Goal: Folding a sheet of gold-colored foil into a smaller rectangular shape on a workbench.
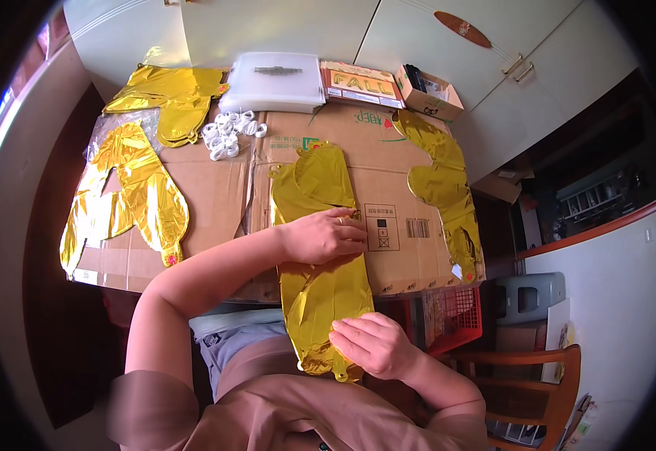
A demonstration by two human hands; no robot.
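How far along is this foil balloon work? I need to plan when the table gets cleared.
Looks done: flat gold balloons piled at far left and left. In hand: the left hand presses the middle of one gold balloon, the right hand pinches its near end. Left, it seems: another gold balloon lying untouched at right.

This looks like a room in a home used for piecework. White cupboard doors [448, 45] with metal handles line the far wall, and a wooden chair [538, 376] stands near right. Flattened cardboard [215, 188] covers the worktop, spread with gold foil balloons [441, 180], a heap of white rings [226, 134] and small boxes [429, 94].
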